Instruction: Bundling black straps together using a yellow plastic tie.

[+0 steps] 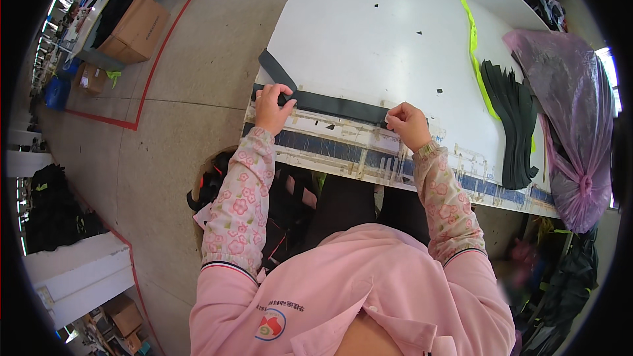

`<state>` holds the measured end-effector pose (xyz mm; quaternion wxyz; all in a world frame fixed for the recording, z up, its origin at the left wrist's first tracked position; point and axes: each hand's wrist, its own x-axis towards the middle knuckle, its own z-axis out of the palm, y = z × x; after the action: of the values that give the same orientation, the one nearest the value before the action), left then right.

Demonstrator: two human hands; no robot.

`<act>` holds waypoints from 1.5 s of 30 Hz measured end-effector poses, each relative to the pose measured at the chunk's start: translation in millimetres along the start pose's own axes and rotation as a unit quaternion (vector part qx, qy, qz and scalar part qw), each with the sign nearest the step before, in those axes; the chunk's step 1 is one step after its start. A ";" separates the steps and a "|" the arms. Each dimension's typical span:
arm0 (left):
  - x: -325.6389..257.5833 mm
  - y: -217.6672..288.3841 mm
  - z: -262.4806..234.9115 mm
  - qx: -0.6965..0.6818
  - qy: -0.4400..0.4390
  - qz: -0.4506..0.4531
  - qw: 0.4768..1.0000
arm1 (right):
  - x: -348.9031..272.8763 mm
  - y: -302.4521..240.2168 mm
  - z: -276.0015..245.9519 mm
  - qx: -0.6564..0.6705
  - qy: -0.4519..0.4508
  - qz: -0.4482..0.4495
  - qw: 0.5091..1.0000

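A dark grey-green fabric strip [339, 106] lies along the near part of the white table [356, 33]. Its left part folds back, and a loose tail points up and away at the table's left edge. My left hand [271, 108] has its fingers closed on the strip at this fold. At the strip's other end, my right hand [407, 125] pinches the tip between thumb and fingers. Beneath the strip, the table's near border carries worn tape and a dark blue band [316, 146].
To the right lie a bundle of dark strips [511, 125] and a neon yellow strip [473, 36]. Beyond them sits a tied pink plastic bag [567, 99]. Small black scraps dot the table. Cardboard boxes [137, 26] stand at the far left, and a box of dark items is below the table edge.
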<state>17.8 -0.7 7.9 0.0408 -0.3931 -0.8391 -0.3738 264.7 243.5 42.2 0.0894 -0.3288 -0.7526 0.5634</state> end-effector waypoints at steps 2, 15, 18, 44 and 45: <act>3.7 6.5 -1.1 -0.016 -0.014 0.013 1.000 | -2.5 3.9 -4.7 0.045 0.024 -0.018 0.999; 7.8 2.9 -9.5 -0.041 -0.044 0.003 0.998 | -30.8 -15.1 66.1 -0.086 -0.182 -0.084 0.976; 5.5 -0.5 -7.8 -0.042 -0.022 0.016 0.999 | -23.1 -36.3 55.0 -0.086 -0.272 -0.048 0.957; -1.0 3.5 3.6 -0.034 0.059 0.009 0.998 | 63.5 -56.0 170.0 -0.071 -0.068 -0.089 0.991; -0.8 4.5 3.0 -0.034 0.060 0.008 0.998 | 63.6 -55.7 170.2 -0.089 -0.061 -0.087 0.990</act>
<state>22.1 2.6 8.1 0.0803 -0.3775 -0.8191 -0.4244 108.0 138.7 18.3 0.0622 -0.2335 -0.8294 0.5037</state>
